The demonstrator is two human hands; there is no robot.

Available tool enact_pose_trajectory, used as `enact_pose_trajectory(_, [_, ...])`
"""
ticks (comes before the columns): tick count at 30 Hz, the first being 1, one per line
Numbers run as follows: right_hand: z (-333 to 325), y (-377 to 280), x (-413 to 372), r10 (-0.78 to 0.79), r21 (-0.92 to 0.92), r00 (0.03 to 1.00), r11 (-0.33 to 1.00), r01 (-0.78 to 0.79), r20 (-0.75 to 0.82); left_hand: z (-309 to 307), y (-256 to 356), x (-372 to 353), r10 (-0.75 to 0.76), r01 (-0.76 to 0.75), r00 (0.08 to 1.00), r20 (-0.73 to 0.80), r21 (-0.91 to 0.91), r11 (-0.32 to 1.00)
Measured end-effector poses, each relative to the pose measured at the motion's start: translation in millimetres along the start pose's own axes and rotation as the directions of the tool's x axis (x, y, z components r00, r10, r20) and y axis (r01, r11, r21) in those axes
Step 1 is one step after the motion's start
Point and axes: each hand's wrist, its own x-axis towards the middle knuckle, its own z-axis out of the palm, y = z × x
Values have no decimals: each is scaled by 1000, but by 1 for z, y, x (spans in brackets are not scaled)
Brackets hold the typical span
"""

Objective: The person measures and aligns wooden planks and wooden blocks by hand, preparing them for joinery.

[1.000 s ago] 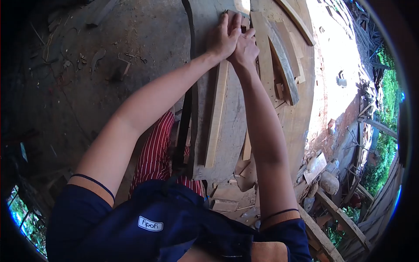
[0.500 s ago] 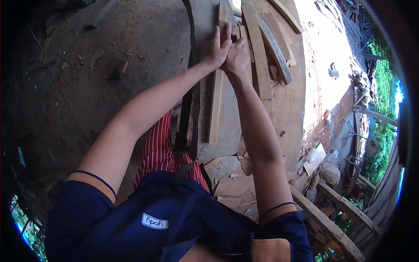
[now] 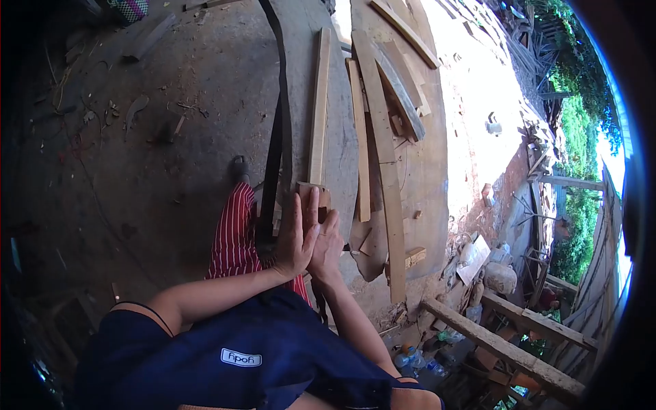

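My left hand (image 3: pixel 296 244) and my right hand (image 3: pixel 326 247) are pressed together on a small wooden hand plane (image 3: pixel 313 191), a block with a dark notch. The left fingers point forward along it; the right fingers are bent at its right side, partly hidden. The plane is at the near end of a long narrow wooden strip (image 3: pixel 319 109). That strip lies lengthwise on a thick grey plank (image 3: pixel 342 130). Both hands are close to my body.
Right of the plank, several boards (image 3: pixel 386 164) and offcuts lie on a wide wooden slab (image 3: pixel 434 137). A small wood block (image 3: pixel 415 257) sits near its front end. Timber beams (image 3: pixel 506 352) and scattered bottles are at the lower right. Dark floor (image 3: pixel 198 130) with scraps stretches left.
Both hands have come back from the far part of the strip to its near end, bringing the hand plane with them. The elbows are now bent, and the view has shifted.
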Motion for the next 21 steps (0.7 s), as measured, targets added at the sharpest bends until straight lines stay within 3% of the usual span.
enact_pose_trajectory(6, [-11, -1, 143, -101, -69, 991, 993, 95, -88, 6, -15, 142, -13, 1, 994, -107, -118, 993])
enact_pose_trajectory(12, [-38, -16, 336, -97, -161, 995, 983, 90, -38, 14, -39, 348, 51, -58, 954, -296, -17, 998])
enact_pose_trajectory(17, [-42, -3, 457, -45, -139, 999, 989, 44, -1, -7, -21, 462, -105, 111, 988, -112, 50, 993])
enact_pose_trajectory(20, [-44, 2, 467, 29, -33, 1000, 999, -29, 0, -1, -20, 477, -144, 147, 988, -55, 41, 988])
enact_pose_trajectory(21, [-43, 3, 462, 31, -141, 997, 990, -21, 67, 2, -22, 469, -139, 140, 989, -49, 20, 990])
